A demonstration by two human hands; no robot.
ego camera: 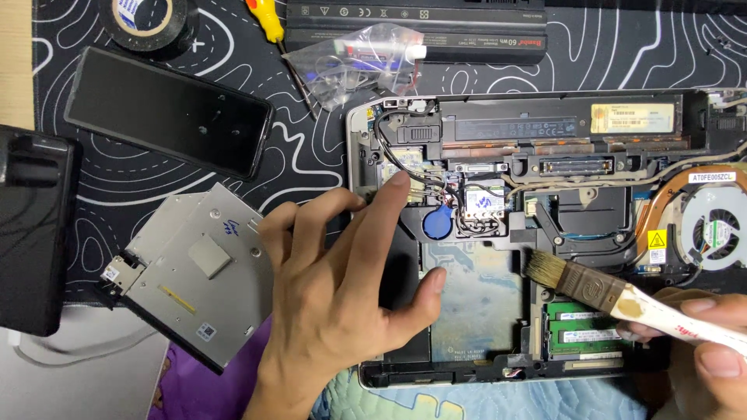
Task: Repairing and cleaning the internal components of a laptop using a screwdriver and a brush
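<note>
An opened laptop (467, 132) lies bottom-up with its inner boards, a blue coin cell (437, 224) and a fan (716, 229) exposed. My left hand (334, 288) rests flat on its left part, index fingertip touching the small wires by a card. My right hand (708, 342), at the lower right corner, grips a paint brush (607, 289) with a pale handle. The bristles touch the laptop's middle, just above the green memory modules (583, 330).
A removed optical drive (187, 276) lies left of the laptop. Further left sit a black flat panel (167, 109) and a black box (31, 225). At the top are a tape roll (148, 19), a yellow screwdriver (268, 19), a plastic bag (358, 62) and a long battery (412, 23).
</note>
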